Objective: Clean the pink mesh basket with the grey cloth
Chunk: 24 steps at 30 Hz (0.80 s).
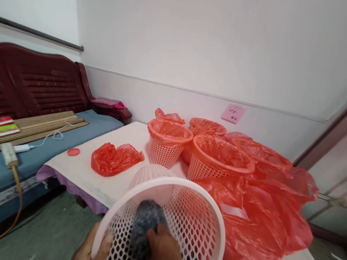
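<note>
White plastic basket is facing you mouth-first by the table; your left hand is clasping its rim, likely for steadiness; your right hand is gripping grey cloth inside.

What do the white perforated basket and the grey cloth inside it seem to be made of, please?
White perforated basket: likely moulded plastic, satin finish, given its smooth rim and regular holes. Grey cloth: perhaps fleecy textile, matte, as it looks mottled and fuzzy.
</note>
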Each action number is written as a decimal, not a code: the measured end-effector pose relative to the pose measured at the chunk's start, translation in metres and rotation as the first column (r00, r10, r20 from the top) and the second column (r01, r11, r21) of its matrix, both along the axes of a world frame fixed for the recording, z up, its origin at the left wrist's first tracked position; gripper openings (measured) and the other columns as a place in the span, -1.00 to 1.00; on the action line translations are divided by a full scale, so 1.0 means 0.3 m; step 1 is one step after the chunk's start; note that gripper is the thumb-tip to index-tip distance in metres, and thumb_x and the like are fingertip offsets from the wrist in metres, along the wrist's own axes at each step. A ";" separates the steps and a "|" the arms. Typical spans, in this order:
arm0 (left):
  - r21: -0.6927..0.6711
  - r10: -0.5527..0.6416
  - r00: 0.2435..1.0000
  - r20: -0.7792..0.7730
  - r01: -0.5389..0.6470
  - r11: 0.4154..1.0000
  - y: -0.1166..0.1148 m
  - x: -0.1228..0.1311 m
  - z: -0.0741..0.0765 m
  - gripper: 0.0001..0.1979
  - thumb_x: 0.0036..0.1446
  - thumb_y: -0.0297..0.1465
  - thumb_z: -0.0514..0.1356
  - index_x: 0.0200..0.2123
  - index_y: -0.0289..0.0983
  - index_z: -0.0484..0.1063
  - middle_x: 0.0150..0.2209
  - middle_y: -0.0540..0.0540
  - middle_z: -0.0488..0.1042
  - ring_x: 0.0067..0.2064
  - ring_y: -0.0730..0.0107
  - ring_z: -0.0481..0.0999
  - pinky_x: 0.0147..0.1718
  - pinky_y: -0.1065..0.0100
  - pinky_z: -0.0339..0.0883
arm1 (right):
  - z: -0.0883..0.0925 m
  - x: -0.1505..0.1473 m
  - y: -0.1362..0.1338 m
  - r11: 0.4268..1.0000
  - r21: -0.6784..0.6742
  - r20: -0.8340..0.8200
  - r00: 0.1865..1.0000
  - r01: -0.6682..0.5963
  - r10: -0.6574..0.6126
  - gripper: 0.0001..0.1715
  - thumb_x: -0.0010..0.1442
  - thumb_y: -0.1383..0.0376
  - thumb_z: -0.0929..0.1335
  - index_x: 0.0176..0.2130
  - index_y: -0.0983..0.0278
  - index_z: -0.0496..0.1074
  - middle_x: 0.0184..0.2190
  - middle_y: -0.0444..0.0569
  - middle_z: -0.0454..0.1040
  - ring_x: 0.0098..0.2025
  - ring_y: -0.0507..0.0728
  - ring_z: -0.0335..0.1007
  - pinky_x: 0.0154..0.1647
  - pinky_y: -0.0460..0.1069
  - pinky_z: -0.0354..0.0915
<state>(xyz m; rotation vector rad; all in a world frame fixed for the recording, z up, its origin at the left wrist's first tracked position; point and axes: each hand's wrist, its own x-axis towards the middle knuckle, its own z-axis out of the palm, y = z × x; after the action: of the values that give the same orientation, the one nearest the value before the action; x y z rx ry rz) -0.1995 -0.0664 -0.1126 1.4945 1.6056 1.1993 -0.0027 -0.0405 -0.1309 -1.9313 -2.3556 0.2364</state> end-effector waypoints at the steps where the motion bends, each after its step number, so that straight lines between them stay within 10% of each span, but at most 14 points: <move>1: -0.014 -0.018 1.000 0.001 0.018 1.000 0.011 -0.008 -0.006 -0.46 0.19 0.02 0.00 0.07 -0.20 0.37 -0.04 -0.17 0.59 0.11 0.00 0.50 -0.06 0.17 0.49 | -0.003 -0.014 -0.017 0.998 -0.040 -0.039 0.998 -0.052 0.050 -0.61 0.04 0.50 0.34 -0.15 0.15 0.49 -0.13 0.02 0.57 -0.16 0.20 0.57 -0.16 0.00 0.43; 4: -0.020 -0.023 1.000 0.008 0.023 1.000 0.043 -0.031 -0.014 -0.42 0.20 0.03 0.00 0.11 -0.25 0.30 0.06 -0.22 0.52 0.17 0.04 0.43 0.05 0.17 0.40 | -0.036 -0.053 -0.066 0.973 -0.086 -0.116 0.972 -0.214 0.203 -0.71 0.08 0.32 0.40 -0.15 0.05 0.48 -0.20 -0.09 0.57 -0.29 0.14 0.58 -0.39 -0.09 0.35; 8: 0.005 -0.036 0.999 -0.018 0.036 0.999 0.075 -0.041 0.012 -0.39 0.20 0.04 -0.01 0.12 -0.29 0.28 0.07 -0.26 0.49 0.13 0.05 0.44 0.09 0.15 0.34 | -0.104 -0.038 -0.085 0.948 0.198 0.076 0.968 -0.250 0.239 -0.94 0.10 0.24 0.41 -0.33 0.07 0.47 -0.40 -0.13 0.52 -0.48 0.12 0.51 -0.62 -0.06 0.08; 13: 0.034 -0.034 0.996 -0.079 0.037 0.999 0.110 -0.025 0.078 -0.39 0.20 0.05 -0.03 0.08 -0.29 0.32 0.03 -0.26 0.53 0.07 0.05 0.49 0.04 0.16 0.35 | -0.154 -0.007 -0.081 0.803 0.557 0.066 0.975 -0.212 0.211 -0.82 -0.04 0.30 0.47 -0.49 0.16 0.38 -0.51 -0.17 0.44 -0.49 0.10 0.41 -0.55 -0.05 0.18; 20: 0.052 -0.003 0.980 -0.200 0.014 0.999 0.131 -0.004 0.100 -0.47 0.24 -0.01 -0.05 0.05 -0.27 0.32 -0.05 -0.23 0.57 0.03 0.06 0.53 -0.07 0.18 0.40 | -0.241 -0.085 -0.100 0.823 0.565 -0.197 0.957 -0.065 0.211 -0.85 -0.01 0.35 0.42 -0.49 0.16 0.34 -0.53 -0.20 0.44 -0.46 0.05 0.40 -0.50 -0.07 0.21; 24: 0.035 0.033 0.973 -0.228 -0.026 0.999 0.128 -0.005 0.104 -0.51 0.22 0.01 -0.05 -0.06 -0.24 0.36 -0.24 -0.17 0.60 -0.04 0.03 0.57 -0.12 0.17 0.42 | -0.218 -0.040 -0.087 0.738 0.669 -0.147 0.958 -0.088 0.247 -0.73 -0.10 0.28 0.48 -0.57 0.17 0.30 -0.59 -0.20 0.39 -0.52 0.10 0.38 -0.55 -0.03 0.19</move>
<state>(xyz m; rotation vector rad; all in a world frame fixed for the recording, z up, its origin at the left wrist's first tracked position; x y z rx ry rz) -0.2009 -0.0281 -0.0815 1.6856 1.7712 1.1054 -0.0146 -0.0665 -0.1962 -1.2759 -2.0600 -0.3190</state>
